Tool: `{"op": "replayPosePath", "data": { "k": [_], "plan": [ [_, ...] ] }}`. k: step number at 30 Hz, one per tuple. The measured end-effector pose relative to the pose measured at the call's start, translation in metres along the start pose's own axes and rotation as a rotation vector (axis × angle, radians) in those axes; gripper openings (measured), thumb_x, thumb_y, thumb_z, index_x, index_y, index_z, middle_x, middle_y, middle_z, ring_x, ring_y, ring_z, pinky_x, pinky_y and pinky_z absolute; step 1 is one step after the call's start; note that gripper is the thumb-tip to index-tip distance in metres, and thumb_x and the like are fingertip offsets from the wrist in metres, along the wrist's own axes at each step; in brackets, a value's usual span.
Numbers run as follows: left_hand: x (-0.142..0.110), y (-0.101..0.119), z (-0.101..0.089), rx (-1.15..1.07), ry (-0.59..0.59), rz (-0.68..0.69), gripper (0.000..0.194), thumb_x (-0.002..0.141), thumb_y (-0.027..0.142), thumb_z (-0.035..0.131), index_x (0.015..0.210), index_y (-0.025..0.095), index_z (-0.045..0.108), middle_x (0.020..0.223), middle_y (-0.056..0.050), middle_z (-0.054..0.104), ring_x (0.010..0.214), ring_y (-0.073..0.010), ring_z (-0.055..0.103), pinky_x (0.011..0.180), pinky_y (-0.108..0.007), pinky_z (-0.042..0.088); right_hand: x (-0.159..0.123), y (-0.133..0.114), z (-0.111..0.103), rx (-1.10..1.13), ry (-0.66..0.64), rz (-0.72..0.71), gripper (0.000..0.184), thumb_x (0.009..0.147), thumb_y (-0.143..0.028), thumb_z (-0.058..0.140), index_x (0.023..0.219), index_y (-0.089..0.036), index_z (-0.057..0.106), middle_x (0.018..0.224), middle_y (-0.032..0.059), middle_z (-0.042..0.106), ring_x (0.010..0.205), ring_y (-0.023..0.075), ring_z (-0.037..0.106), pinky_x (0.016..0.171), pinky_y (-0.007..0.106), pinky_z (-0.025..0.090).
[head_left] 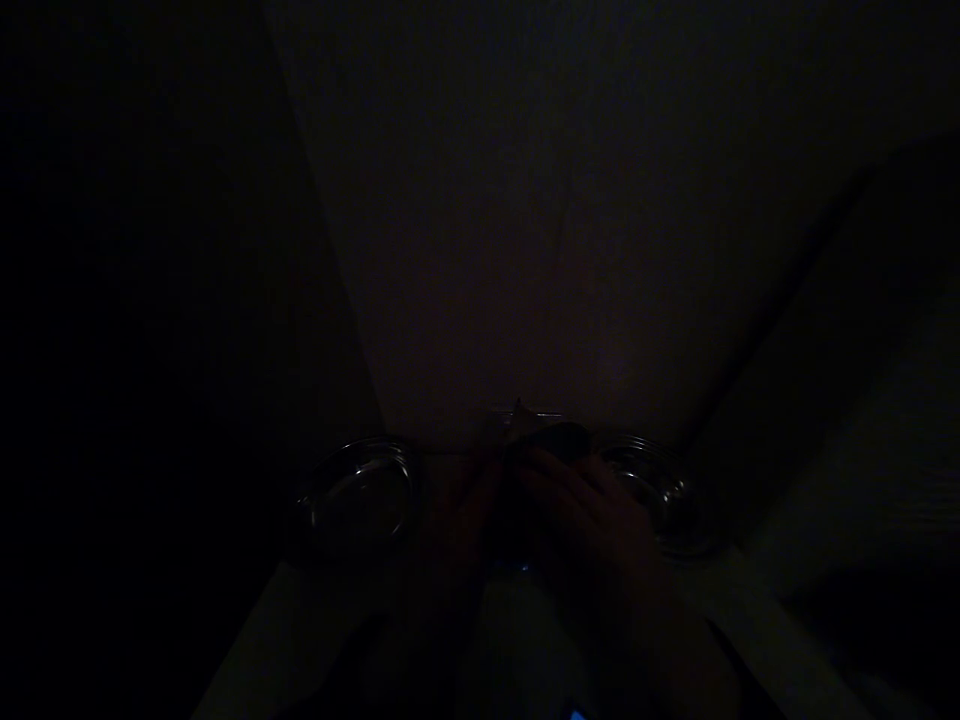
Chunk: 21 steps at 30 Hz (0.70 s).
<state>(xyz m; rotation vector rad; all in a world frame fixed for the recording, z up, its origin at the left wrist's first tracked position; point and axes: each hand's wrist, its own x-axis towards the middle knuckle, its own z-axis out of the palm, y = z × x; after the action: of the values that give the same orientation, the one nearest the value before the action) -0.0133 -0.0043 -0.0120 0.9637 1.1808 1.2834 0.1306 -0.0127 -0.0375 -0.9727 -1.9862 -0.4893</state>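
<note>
Item, nearest the camera: a pale, upright-looking shape (517, 640) at the bottom centre, too dim to identify, with a small bright blue speck (577, 715) at the lower frame edge just beside it. Item: the right hand (592, 515), fingers curled and closed over the right end of a dark object (547, 440), which it appears to grasp. Item: the left hand (461, 510), barely visible in the low light, raised to the object's other side; whether it grips or only touches cannot be told. Item: the dark object itself, held between the two hands at the centre of the view, low and somewhat flattened in outline, with a smooth, faintly shining upper edge; its kind and material are too dark to tell. Item: a thin glinting piece (525, 412) just above the object, possibly touching it, identity unclear. Item: two round glass dishes, one (352, 500) left of the hands and well clear of them, the other (664, 495) right of them, partly behind the right hand, with bright rims catching the light. Item: pale strips (772, 640) running diagonally toward the lower corners on both sides, either a cloth or a surface edge, cannot be told. Item: a broad, dim beige surface (480, 250) filling the upper middle beyond the dishes, bounded by deep shadow at left and a dark diagonal band (795, 310) at right.
</note>
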Motion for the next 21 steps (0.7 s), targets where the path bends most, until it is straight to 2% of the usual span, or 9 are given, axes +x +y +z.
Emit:
{"op": "replayPosePath", "data": {
  "k": [7,10,13,18,21],
  "plan": [
    [0.004,-0.011,0.000,-0.016,0.010,-0.069,0.031,0.068,0.046,0.072,0.088,0.022,0.075,0.101,-0.007,0.075,0.102,-0.0278,0.067,0.088,-0.036,0.052,0.000,0.001,-0.004,0.023,-0.001,-0.039,0.025,0.094,-0.020,0.050,0.115,-0.018,0.064,0.119,0.0057,0.069,0.084,0.0215,0.058,0.064,0.034,0.052],
    [-0.002,-0.009,0.004,-0.008,-0.036,-0.040,0.033,0.068,0.044,0.073,0.090,0.020,0.075,0.101,-0.007,0.075,0.102,-0.0270,0.067,0.090,-0.035,0.051,0.005,0.006,-0.007,0.020,0.030,0.020,0.025,0.093,-0.019,0.051,0.112,-0.013,0.065,0.116,0.0083,0.070,0.083,0.0219,0.059,0.068,0.036,0.053],
    [-0.008,-0.005,0.007,-0.026,-0.059,-0.007,0.029,0.073,0.042,0.069,0.091,0.020,0.075,0.102,-0.007,0.075,0.102,-0.0258,0.067,0.091,-0.035,0.050,0.008,0.009,-0.008,0.044,0.023,0.083,0.026,0.093,-0.017,0.050,0.112,-0.009,0.065,0.116,0.0109,0.069,0.091,0.0232,0.061,0.077,0.037,0.054],
    [-0.001,-0.005,0.000,-0.037,-0.144,-0.051,0.033,0.068,0.044,0.074,0.091,0.021,0.075,0.103,-0.007,0.075,0.100,-0.0257,0.068,0.087,-0.034,0.052,0.006,0.007,-0.007,0.042,0.002,0.025,0.027,0.092,-0.016,0.049,0.112,-0.010,0.066,0.116,0.0122,0.069,0.087,0.0220,0.062,0.073,0.036,0.055],
    [0.004,-0.007,-0.005,-0.044,-0.068,-0.072,0.033,0.065,0.044,0.077,0.087,0.020,0.075,0.101,-0.007,0.075,0.100,-0.0254,0.068,0.088,-0.034,0.052,0.003,0.001,-0.006,0.025,0.007,-0.008,0.028,0.093,-0.018,0.048,0.113,-0.014,0.066,0.116,0.0115,0.069,0.087,0.0225,0.063,0.070,0.037,0.055]
  ]
}}
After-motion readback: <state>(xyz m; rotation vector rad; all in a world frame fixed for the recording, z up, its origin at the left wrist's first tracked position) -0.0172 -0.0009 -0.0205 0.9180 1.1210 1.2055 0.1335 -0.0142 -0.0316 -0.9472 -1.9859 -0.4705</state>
